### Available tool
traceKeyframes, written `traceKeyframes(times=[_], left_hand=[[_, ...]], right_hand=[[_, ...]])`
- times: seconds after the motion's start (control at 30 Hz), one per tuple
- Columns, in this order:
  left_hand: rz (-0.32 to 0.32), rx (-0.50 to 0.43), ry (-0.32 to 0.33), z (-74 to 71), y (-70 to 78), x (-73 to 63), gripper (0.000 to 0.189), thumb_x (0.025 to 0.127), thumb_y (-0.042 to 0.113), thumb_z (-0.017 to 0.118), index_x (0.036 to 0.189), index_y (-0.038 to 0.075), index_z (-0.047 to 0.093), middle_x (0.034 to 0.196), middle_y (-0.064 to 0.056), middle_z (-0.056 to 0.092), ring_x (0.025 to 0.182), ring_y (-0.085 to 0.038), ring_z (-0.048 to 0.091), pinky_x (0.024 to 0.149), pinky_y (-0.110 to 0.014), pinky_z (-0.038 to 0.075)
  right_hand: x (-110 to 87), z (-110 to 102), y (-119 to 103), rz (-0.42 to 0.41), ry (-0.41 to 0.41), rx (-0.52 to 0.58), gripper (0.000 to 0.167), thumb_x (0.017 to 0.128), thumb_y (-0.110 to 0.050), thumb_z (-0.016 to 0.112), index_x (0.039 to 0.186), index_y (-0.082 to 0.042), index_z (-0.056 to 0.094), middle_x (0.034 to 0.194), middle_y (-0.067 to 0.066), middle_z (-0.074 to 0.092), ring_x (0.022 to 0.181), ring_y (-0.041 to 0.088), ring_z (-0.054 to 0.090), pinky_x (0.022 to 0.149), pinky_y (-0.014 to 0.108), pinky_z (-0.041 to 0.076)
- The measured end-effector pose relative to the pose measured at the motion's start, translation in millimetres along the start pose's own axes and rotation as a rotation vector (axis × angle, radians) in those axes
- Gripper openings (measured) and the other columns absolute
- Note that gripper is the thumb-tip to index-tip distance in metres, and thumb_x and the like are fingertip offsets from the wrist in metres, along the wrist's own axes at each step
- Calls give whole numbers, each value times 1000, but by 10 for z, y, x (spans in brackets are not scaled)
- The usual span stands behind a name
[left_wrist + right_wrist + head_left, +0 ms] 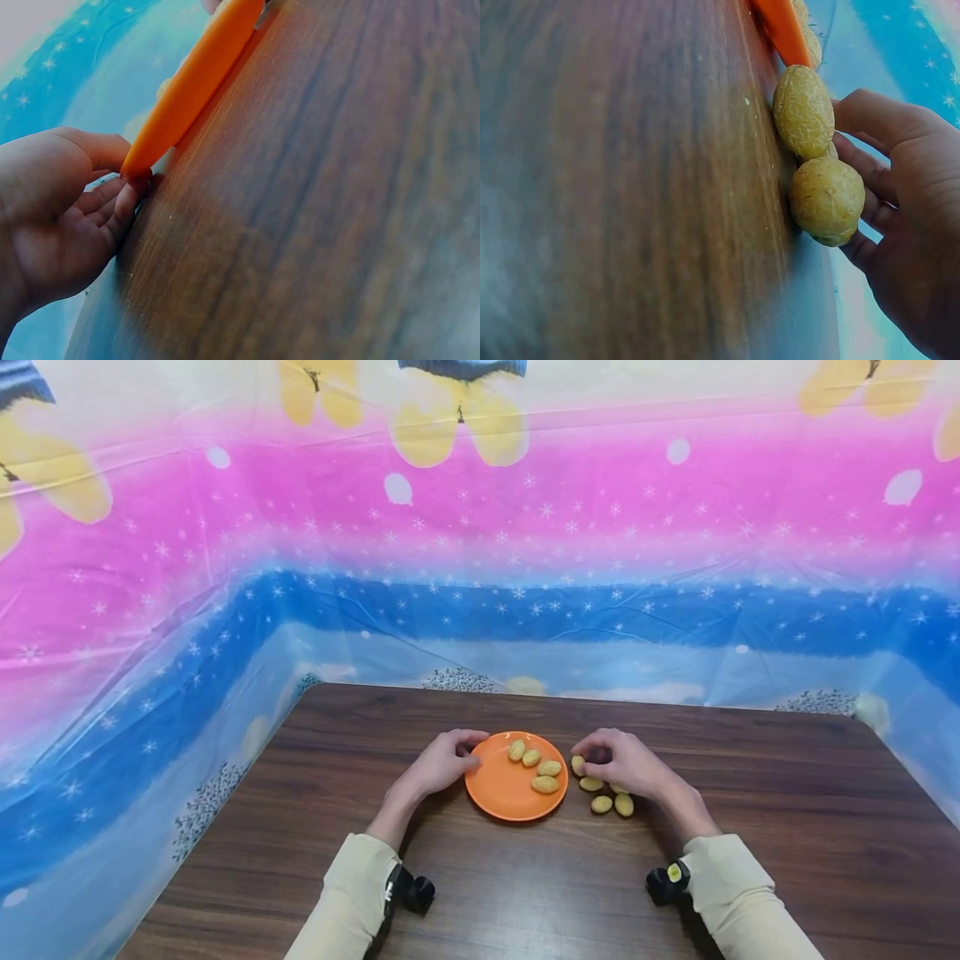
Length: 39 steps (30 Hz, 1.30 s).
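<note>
My left hand (444, 762) grips the left rim of a round orange plate (498, 793), with the thumb on top of the rim and fingers below in the left wrist view. Several small yellow potatoes (545, 784) lie on the plate's right half. Just right of the plate, my right hand (626, 764) pinches a small potato (577, 765) between thumb and fingers. Loose wrinkled potatoes (602, 804) lie on the table under and in front of this hand. In the right wrist view, two potatoes (827, 196) partly hide the fingertips.
The brown wooden table (337, 893) spreads around the plate. Behind and to the left hangs a pink and blue printed cloth (525, 552). Each sleeve cuff carries a small black camera (418, 893).
</note>
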<state>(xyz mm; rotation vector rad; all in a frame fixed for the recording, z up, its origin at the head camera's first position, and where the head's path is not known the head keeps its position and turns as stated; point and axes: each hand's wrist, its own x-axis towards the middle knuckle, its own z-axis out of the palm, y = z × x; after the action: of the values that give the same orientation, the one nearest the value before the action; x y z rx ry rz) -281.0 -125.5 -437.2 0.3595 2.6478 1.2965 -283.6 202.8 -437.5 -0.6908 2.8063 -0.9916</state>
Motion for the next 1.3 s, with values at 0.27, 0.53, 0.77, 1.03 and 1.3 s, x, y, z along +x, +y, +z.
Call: traceKeyframes(times=[0.27,0.53,0.77,1.03,1.3], left_hand=[[-1,-6,-1,6,-17,3,42,94,15,65,136,18,61,117,-5,62,95,-19,55,79,-30,48],[29,0,7,12,-30,6,41,93,12,65,134,16,63,118,-7,62,93,-18,56,79,-30,48],[37,-4,7,15,-31,13,41,93,11,65,133,15,63,118,-7,63,93,-18,57,78,-30,48],[39,1,4,7,-28,21,42,93,12,65,135,15,62,119,-7,63,95,-18,57,78,-30,47],[30,4,5,6,-27,25,42,93,13,65,134,17,63,119,-6,63,95,-18,57,79,-30,47]], right_hand=[[4,-20,-38,-24,29,14,27,92,-24,70,118,-16,72,105,-1,64,83,16,55,71,32,48],[29,-39,-120,-32,35,-9,28,92,-28,71,118,-17,72,111,-1,65,89,14,57,76,33,49],[66,-35,-212,-66,23,-9,29,91,-27,72,117,-14,72,106,-2,65,87,15,56,74,33,48],[100,2,-311,-94,24,-28,25,91,-25,72,114,-17,73,105,-4,64,86,13,56,74,31,48],[177,40,-453,-113,8,-53,25,90,-26,73,114,-18,73,104,-4,63,86,14,53,73,31,46]])
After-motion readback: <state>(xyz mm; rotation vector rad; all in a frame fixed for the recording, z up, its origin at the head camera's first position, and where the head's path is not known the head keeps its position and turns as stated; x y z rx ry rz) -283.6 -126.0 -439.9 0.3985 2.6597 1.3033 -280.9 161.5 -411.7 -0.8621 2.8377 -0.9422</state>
